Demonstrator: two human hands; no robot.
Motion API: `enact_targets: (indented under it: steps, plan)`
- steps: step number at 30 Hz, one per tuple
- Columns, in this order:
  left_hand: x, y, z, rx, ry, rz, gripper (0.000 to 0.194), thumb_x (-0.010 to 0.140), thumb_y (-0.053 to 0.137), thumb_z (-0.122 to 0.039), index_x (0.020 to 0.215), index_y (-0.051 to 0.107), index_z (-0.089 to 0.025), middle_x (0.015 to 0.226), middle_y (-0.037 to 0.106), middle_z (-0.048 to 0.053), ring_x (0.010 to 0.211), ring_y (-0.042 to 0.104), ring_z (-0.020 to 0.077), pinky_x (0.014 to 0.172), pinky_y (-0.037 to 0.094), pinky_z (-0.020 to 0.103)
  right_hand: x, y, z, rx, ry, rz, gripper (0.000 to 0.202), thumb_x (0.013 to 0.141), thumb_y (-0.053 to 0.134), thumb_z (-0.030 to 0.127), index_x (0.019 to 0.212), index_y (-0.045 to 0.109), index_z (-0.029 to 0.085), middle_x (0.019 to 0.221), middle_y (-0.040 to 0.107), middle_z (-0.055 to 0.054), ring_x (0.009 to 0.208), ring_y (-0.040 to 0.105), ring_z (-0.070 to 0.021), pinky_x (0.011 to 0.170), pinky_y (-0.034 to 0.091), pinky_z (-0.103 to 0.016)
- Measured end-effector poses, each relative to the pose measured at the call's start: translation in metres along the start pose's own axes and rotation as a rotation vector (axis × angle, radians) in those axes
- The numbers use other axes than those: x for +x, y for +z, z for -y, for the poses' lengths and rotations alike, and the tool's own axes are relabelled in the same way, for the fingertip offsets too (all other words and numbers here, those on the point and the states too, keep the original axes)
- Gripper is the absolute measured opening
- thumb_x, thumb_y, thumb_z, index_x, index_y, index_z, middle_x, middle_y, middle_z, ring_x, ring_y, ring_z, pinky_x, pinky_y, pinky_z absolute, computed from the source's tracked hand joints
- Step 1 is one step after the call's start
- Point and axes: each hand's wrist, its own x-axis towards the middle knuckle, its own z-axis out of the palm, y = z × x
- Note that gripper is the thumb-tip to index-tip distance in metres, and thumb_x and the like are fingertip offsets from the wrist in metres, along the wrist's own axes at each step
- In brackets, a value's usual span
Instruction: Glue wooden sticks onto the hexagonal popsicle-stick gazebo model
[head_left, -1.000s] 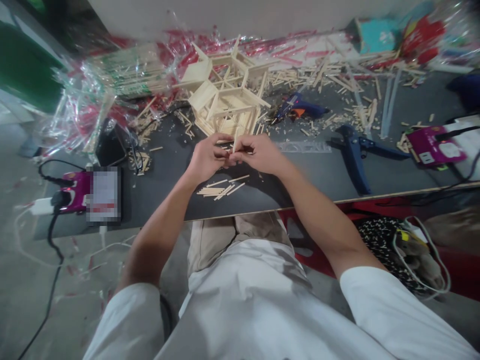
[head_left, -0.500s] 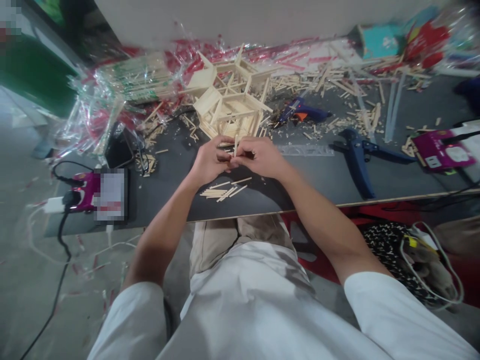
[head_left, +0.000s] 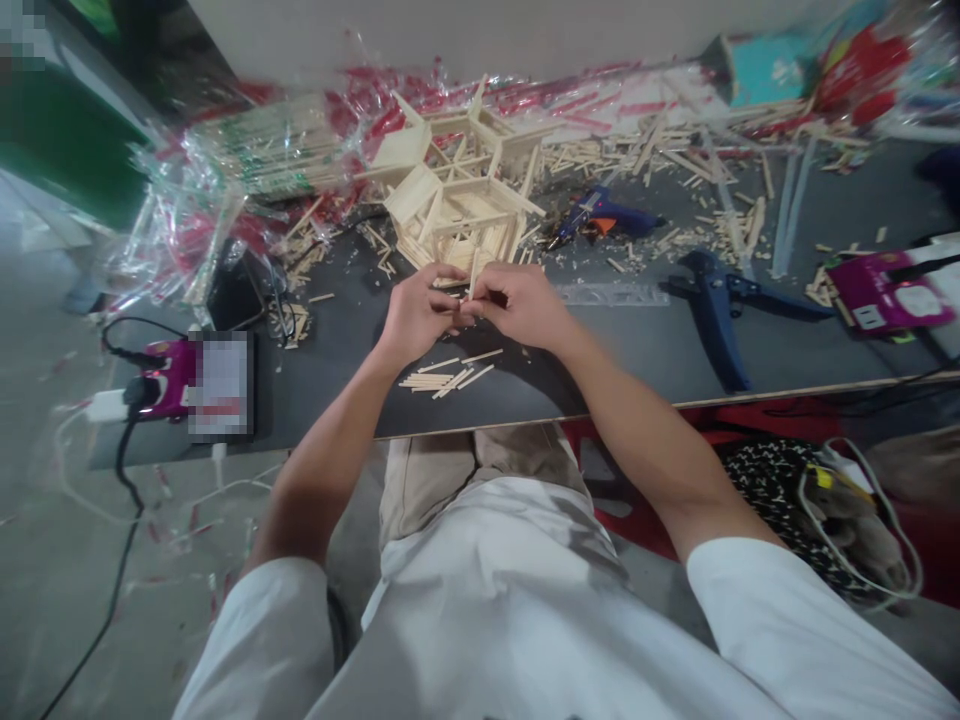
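Pinching a wooden stick (head_left: pixel 474 268) in right fingers (head_left: pixel 491 281), grip of left fingers (head_left: pixel 444 300) unclear, green-printed wrapper (head_left: pixel 274 150) illegible

It was a craft workshop, by the look of it: on the dark worktop (head_left: pixel 637 350) stood a stick model (head_left: pixel 414 192), with a blue glue gun (head_left: pixel 630 221) just to its right and, farther right, a blue hand cutter (head_left: pixel 718 318). Cut stick scraps (head_left: pixel 577 158) lay strewn on both sides of the model, crumpled plastic wrapping (head_left: pixel 180 215) was heaped to its left, and a purple socket box (head_left: pixel 855 288) sat well to its right
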Motion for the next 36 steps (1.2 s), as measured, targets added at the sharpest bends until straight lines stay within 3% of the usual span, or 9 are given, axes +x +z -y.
enact_targets:
  steps: [8, 17, 28, 36]
  plan:
    - [-0.0009, 0.0023, -0.0015, 0.013, 0.003, -0.041, 0.047, 0.073, 0.091, -0.020, 0.113, 0.067, -0.015, 0.070, 0.077, -0.001, 0.066, 0.077, 0.0211, 0.058, 0.063, 0.025, 0.0001, 0.0024, 0.0001, -0.019, 0.066, -0.011, 0.031, 0.097, 0.066, 0.031, 0.074, 0.049, 0.022, 0.074, 0.053, 0.001, 0.071, 0.046, -0.0153, 0.071, 0.036, -0.032]
    - [0.0003, -0.0004, 0.0026, 0.026, 0.061, -0.042, 0.060, 0.066, 0.099, -0.036, 0.112, 0.067, -0.016, 0.065, 0.075, -0.002, 0.058, 0.073, 0.0165, 0.055, 0.060, 0.022, -0.0004, 0.0035, 0.0011, -0.012, 0.099, -0.002, 0.028, 0.095, 0.066, 0.029, 0.074, 0.050, 0.022, 0.072, 0.054, 0.001, 0.068, 0.044, -0.0148, 0.069, 0.033, -0.031]
    - [0.0001, 0.0004, -0.0004, 0.056, 0.003, -0.034, 0.060, 0.064, 0.096, -0.040, 0.111, 0.068, -0.017, 0.069, 0.077, -0.001, 0.060, 0.072, 0.0151, 0.058, 0.060, 0.022, 0.0021, -0.0018, 0.0089, 0.083, 0.270, 0.049, 0.016, 0.090, 0.071, 0.025, 0.077, 0.066, 0.019, 0.070, 0.063, 0.001, 0.066, 0.051, -0.0142, 0.069, 0.036, -0.029]
    - [0.0008, -0.0028, -0.0039, 0.133, 0.028, -0.022, 0.062, 0.064, 0.097, -0.043, 0.112, 0.068, -0.018, 0.066, 0.075, -0.002, 0.058, 0.072, 0.0160, 0.057, 0.057, 0.021, 0.0039, 0.0010, 0.0038, 0.100, 0.249, 0.030, 0.020, 0.087, 0.077, 0.024, 0.073, 0.063, 0.019, 0.073, 0.061, 0.002, 0.070, 0.054, -0.0142, 0.070, 0.038, -0.028]
